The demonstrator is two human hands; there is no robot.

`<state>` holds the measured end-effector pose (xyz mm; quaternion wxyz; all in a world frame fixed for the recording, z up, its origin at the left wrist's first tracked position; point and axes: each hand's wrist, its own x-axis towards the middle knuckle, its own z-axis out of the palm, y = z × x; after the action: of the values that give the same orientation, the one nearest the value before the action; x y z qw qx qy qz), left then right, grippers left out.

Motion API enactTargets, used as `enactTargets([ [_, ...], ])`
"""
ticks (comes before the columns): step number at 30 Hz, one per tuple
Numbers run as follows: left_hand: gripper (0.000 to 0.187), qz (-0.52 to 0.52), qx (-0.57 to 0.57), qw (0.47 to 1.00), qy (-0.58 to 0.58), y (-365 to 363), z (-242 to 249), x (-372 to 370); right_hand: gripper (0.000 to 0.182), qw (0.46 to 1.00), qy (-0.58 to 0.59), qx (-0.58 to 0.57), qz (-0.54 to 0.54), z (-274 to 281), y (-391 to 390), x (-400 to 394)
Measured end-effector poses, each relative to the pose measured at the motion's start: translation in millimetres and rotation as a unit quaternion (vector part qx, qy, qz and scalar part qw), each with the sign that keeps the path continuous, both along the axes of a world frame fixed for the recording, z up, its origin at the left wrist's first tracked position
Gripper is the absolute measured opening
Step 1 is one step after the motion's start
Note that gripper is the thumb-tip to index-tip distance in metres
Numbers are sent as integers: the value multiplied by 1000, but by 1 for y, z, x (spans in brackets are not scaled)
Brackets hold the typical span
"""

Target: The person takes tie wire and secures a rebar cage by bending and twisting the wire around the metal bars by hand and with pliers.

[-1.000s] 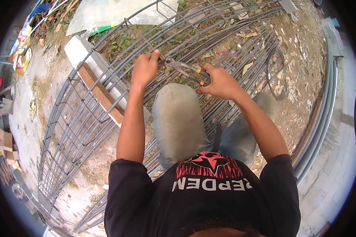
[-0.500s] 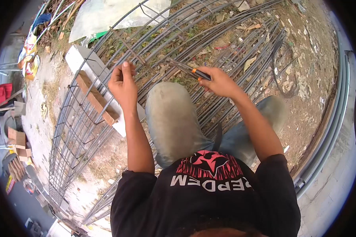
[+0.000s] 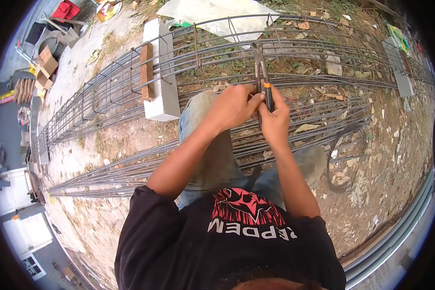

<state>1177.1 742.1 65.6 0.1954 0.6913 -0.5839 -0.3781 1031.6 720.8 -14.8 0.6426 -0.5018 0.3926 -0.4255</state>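
My right hand (image 3: 275, 117) is closed on the black and orange handle of the pliers (image 3: 260, 70), whose jaws point away from me. My left hand (image 3: 236, 106) is closed right beside it, its thumb and fingers pressed together at the pliers' handles; what they pinch is too small to make out. Beyond the hands lies a long rebar cage (image 3: 197, 48) with square stirrups. A white block (image 3: 162, 96) and a brown wood piece (image 3: 147, 72) sit at the cage.
Loose rebar rods (image 3: 125, 170) lie on the ground near my knees. A coil of thin wire (image 3: 329, 164) is at the right. Another block (image 3: 398, 67) stands at the far right, and grey pipes (image 3: 396, 237) run along the lower right.
The view has turned, so the cage now runs across it. My left hand has come over to the pliers and my right hand, and the pliers now point upward in the view.
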Motion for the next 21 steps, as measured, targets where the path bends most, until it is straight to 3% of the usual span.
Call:
enactTargets([
  [2, 34, -27, -75, 997, 14, 8, 6, -5, 40, 995, -62, 73, 19, 4, -1, -24],
  [3, 35, -48, -101, 993, 32, 16, 4, -5, 42, 996, -35, 74, 31, 0, -2, -39],
  [5, 39, 7, -132, 982, 134, 20, 44, 3, 45, 995, 26, 82, 51, -21, -22, -75],
  [8, 40, 101, -234, 966, 36, 23, 67, 44, 43, 974, 218, 56, -33, -93, -43, -107],
  [11, 40, 160, -197, 966, 46, 22, 49, 79, 47, 866, 499, 37, -9, -160, -64, -114],
  [14, 37, 199, -149, 965, 87, 28, -4, 102, 50, 809, 577, 116, -5, -202, -59, -95],
  [17, 32, 257, -116, 943, 176, 31, -71, 121, 54, 702, 683, -177, -96, -246, -34, -57],
  [20, 30, 254, -75, 944, 197, 30, -130, 141, 59, 847, 505, -165, -38, -238, -47, 8],
  [21, 30, 245, -63, 947, 196, 30, -138, 146, 61, 883, 463, -72, -30, -238, -53, 33],
])
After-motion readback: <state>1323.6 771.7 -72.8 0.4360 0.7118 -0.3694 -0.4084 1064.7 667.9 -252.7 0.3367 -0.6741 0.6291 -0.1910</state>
